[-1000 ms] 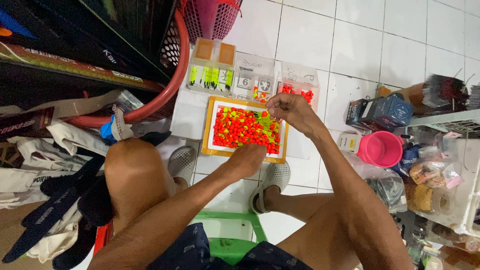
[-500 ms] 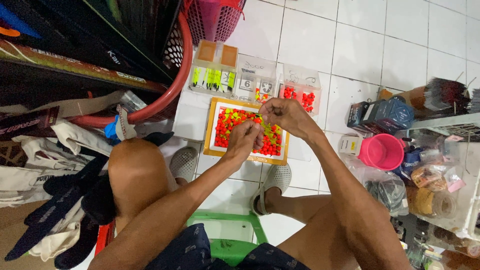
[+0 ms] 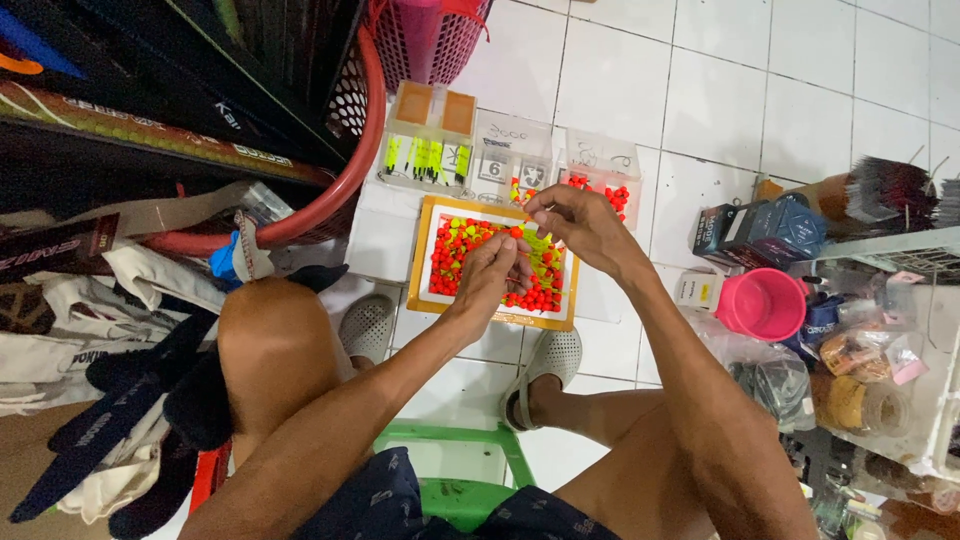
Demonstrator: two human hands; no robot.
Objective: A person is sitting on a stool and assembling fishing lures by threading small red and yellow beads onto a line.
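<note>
Two hands meet mid-frame above the yellow-rimmed tray of beads: left hand pinches one red bead, right hand pinched too, apparently threading; alignment likely matters next.

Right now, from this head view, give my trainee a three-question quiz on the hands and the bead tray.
1. True or false: both hands are over the tray.
2. What colours are the beads in the tray?
3. Which lies right of the tray: A) pink cup B) red basket C) green stool?

Key:
1. True. The left hand and right hand meet above it, pinching something small.
2. Red-orange and yellow-green.
3. A.
</note>
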